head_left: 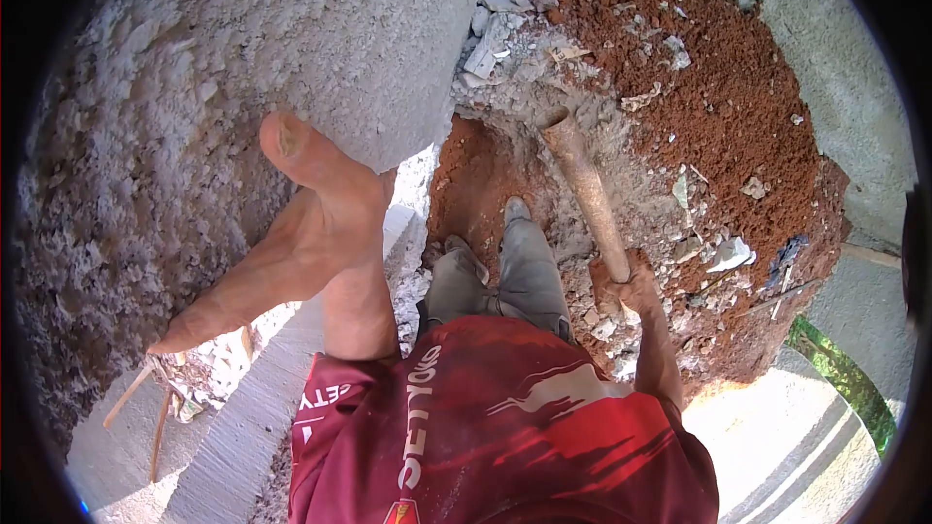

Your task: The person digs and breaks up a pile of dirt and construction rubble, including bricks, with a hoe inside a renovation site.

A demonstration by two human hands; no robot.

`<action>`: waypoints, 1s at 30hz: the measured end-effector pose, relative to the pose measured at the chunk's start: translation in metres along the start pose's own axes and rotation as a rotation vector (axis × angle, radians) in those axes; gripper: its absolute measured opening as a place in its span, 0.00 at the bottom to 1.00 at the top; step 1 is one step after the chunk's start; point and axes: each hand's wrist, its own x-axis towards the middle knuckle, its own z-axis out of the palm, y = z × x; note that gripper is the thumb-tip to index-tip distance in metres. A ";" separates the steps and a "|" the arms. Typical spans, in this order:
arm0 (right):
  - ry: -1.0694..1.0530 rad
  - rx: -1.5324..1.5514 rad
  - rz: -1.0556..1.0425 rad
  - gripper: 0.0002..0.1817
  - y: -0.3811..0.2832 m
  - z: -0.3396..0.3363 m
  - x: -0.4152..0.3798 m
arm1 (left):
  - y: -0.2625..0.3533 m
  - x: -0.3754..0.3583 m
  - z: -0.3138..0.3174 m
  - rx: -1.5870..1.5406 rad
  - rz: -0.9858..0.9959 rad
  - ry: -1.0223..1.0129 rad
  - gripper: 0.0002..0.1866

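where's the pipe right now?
In the head view, right of centre: the pipe is gripped at one end by the right hand and slants up the picture, between the right shoe and the red soil.

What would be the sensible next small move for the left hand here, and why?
Probably bring the left hand across to the pipe for a two-handed hold. The right hand alone grips it near its lower end in view, leaving a long stretch unsupported, while the left is spread open beside the rough wall, apparently holding nothing.
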 end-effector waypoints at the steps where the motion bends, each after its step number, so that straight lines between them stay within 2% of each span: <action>1: -0.020 -0.086 0.047 0.19 -0.012 -0.002 0.009 | -0.002 0.001 -0.005 0.017 0.018 -0.006 0.21; 2: -0.115 -0.064 -0.064 0.21 0.024 0.000 0.036 | -0.004 0.001 -0.004 0.037 0.035 -0.015 0.20; 3: -0.132 -0.074 -0.080 0.21 0.052 0.008 0.063 | -0.005 0.001 -0.006 0.061 0.051 -0.028 0.20; 4: -0.266 -0.184 -0.129 0.23 0.074 0.014 0.091 | -0.004 0.002 -0.004 0.092 0.065 -0.043 0.19; 5: -0.400 -0.302 -0.181 0.26 0.068 0.010 0.111 | -0.010 0.001 -0.015 0.128 0.074 -0.060 0.18; 9: -0.505 -0.516 -0.180 0.27 0.025 0.021 0.147 | -0.014 0.004 -0.024 0.225 0.160 -0.124 0.16; 11: -0.569 -0.612 -0.384 0.24 0.014 0.024 0.164 | -0.017 0.008 -0.016 0.249 0.192 -0.114 0.16; 12: -0.613 -0.616 -0.489 0.24 0.010 0.023 0.170 | -0.012 0.013 -0.014 0.247 0.112 -0.130 0.17; 15: -0.697 -0.781 -0.499 0.23 -0.021 0.020 0.170 | 0.008 0.010 -0.020 0.248 -0.152 -0.197 0.22; 16: -0.702 -0.799 -0.508 0.23 -0.023 0.020 0.172 | 0.015 -0.006 -0.013 0.025 -0.499 -0.105 0.40; 17: -0.712 -0.914 -0.543 0.21 -0.024 0.023 0.175 | 0.015 -0.003 -0.010 0.046 -0.507 -0.105 0.40; 20: -0.754 -1.075 -0.618 0.17 -0.043 0.026 0.180 | 0.021 0.006 -0.008 -0.348 -0.717 0.101 0.54; 21: -0.791 -1.109 -0.636 0.15 -0.045 0.028 0.176 | 0.021 0.009 -0.009 -0.322 -0.723 0.092 0.54; 23: -0.830 -1.203 -0.672 0.14 -0.041 0.037 0.175 | 0.019 0.017 -0.007 -0.464 -0.728 0.086 0.60; 27: -0.889 -1.413 -0.817 0.12 -0.046 0.062 0.179 | 0.029 0.013 0.008 -0.372 -0.804 0.311 0.52; 30: -0.860 -1.482 -0.982 0.12 -0.043 0.084 0.171 | 0.025 0.021 0.006 -0.349 -0.771 0.380 0.46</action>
